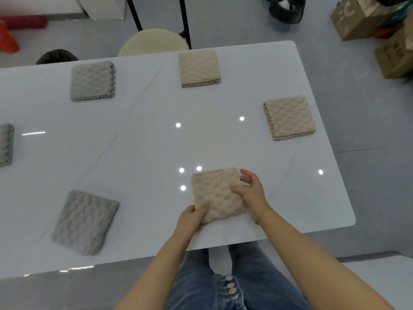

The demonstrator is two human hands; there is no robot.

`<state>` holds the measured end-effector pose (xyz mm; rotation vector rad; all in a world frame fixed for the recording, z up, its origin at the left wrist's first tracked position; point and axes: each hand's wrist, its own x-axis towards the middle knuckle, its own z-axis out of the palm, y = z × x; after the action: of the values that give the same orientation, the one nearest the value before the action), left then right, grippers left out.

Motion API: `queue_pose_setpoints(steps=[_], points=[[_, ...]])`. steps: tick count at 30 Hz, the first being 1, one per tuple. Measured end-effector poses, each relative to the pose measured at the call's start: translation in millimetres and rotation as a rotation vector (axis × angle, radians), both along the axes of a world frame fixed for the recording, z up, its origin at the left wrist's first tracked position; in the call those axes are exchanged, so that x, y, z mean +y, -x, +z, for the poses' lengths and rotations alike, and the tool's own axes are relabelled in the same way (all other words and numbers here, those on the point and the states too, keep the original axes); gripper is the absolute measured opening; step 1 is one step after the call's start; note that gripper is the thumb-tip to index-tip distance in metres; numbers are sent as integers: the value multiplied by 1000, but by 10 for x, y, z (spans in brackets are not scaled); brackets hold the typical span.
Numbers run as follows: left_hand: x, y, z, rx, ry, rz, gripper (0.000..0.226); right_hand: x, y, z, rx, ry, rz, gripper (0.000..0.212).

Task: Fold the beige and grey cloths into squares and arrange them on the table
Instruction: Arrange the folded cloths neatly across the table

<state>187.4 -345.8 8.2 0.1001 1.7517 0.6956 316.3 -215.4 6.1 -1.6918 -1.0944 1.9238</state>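
A folded beige cloth [214,191] lies square near the front edge of the white table [145,142]. My left hand [192,218] pinches its near left corner, thumb on top. My right hand [250,191] grips its right edge, thumb on the cloth and fingers curled at the side. Two more folded beige cloths lie at the back [199,68] and at the right [289,117]. Folded grey cloths lie at the back left [92,81], the front left [85,222] and the far left edge [6,144], the last cut off by the frame.
A cream stool [154,42] stands behind the table, with a black bin [57,57] at its left. Another black bin [287,8] and cardboard boxes [359,19] sit on the floor at the back right. My legs are under the table's front edge.
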Motion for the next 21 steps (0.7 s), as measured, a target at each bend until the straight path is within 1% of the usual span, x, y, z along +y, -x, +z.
queue_pose_setpoints(steps=[1, 2, 3, 5, 6, 7, 10, 12, 14, 16, 18, 20, 21], points=[[37, 12, 6, 21, 7, -7, 47, -4, 10, -1, 25, 32, -18, 57], [65, 29, 6, 85, 6, -16, 50, -9, 21, 1, 43, 51, -13, 54], [93, 50, 21, 176, -7, -26, 48, -10, 34, 2, 47, 49, 10, 52], [113, 98, 43, 361, -54, -24, 35, -10, 44, 1, 1, 2, 73, 51], [108, 124, 35, 406, -79, -27, 30, -8, 38, -4, -30, -19, 86, 51], [92, 146, 25, 411, -89, -55, 29, -5, 26, -13, -59, -32, 85, 52], [-13, 106, -57, 315, -42, -237, 39, -16, -31, -51, -181, -104, 119, 54], [-109, 36, -101, 332, 4, -319, 40, -51, -76, -71, -259, -178, 165, 53], [-157, -13, -94, 426, -15, -266, 31, -101, -115, -70, -287, -230, 173, 46], [-130, -17, -68, 447, -96, -126, 27, -141, -149, -61, -278, -245, 161, 36], [-58, 10, -59, 321, -155, 3, 31, -165, -158, -44, -242, -197, 162, 35], [1, 35, -32, 153, -160, 78, 31, -180, -144, -31, -176, -111, 155, 45], [12, 51, -27, 119, -164, 71, 28, -182, -136, -17, -142, -71, 144, 49]])
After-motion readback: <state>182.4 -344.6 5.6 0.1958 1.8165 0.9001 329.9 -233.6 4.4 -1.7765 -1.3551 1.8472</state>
